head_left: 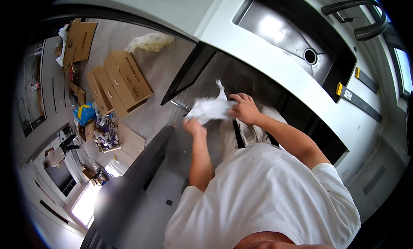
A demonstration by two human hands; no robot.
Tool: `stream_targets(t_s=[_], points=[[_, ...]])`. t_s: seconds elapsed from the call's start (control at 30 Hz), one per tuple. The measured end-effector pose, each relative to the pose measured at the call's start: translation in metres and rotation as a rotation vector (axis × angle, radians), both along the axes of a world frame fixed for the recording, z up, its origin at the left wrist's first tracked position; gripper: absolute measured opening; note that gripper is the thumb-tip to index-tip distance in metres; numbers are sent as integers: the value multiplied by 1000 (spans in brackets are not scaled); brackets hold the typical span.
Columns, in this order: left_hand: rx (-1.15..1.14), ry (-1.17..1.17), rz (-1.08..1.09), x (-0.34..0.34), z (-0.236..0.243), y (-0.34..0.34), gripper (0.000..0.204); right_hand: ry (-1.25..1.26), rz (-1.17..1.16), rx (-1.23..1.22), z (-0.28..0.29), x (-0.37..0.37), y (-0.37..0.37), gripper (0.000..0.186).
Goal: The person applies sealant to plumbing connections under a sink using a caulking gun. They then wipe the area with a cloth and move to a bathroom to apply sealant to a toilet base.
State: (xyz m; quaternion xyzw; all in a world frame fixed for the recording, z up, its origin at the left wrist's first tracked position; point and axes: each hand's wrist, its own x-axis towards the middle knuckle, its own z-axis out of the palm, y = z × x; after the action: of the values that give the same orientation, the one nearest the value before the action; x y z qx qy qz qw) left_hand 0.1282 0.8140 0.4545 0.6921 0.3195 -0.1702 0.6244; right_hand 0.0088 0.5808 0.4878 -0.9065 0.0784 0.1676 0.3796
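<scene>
My left hand (194,127) holds the lower left end of a crumpled, frayed white cloth (209,108), partly smeared by motion. My right hand (246,109) has its fingers curled at the cloth's right side, gripping it. The cloth is in front of my body, with a twisted strand sticking up. Just left of it is a metal fitting (180,105) near an open dark cabinet door (187,74). Behind my hands is the dark opening of the cabinet (279,102) under a white counter (258,46).
A dark sink (279,25) with a black faucet (368,18) sits above; two dark strips (359,103) lie on the counter. Leftward are flattened cardboard boxes (129,77), crumpled plastic (150,43), piled small items (105,133), a dark panel edge (150,150) and a distant person (56,156).
</scene>
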Motion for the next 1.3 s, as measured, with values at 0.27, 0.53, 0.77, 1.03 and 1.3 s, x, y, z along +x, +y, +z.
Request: stream_targets(t_s=[0.27, 0.53, 0.77, 1.03, 1.3], points=[[1208, -190, -910, -21, -45, 133, 19, 332, -98, 250, -46, -64, -80, 30], [1280, -342, -1022, -10, -171, 131, 16, 678, -59, 24, -146, -141, -107, 57], [1146, -236, -1275, 60, -316, 31, 8, 176, -262, -118, -353, -149, -123, 49], [898, -353, -1386, 97, -490, -107, 16, -184, -87, 44, -438, 33, -165, 26], [-187, -190, -901, 102, -627, -175, 24, -65, 285, 109, -520, 108, -120, 75]])
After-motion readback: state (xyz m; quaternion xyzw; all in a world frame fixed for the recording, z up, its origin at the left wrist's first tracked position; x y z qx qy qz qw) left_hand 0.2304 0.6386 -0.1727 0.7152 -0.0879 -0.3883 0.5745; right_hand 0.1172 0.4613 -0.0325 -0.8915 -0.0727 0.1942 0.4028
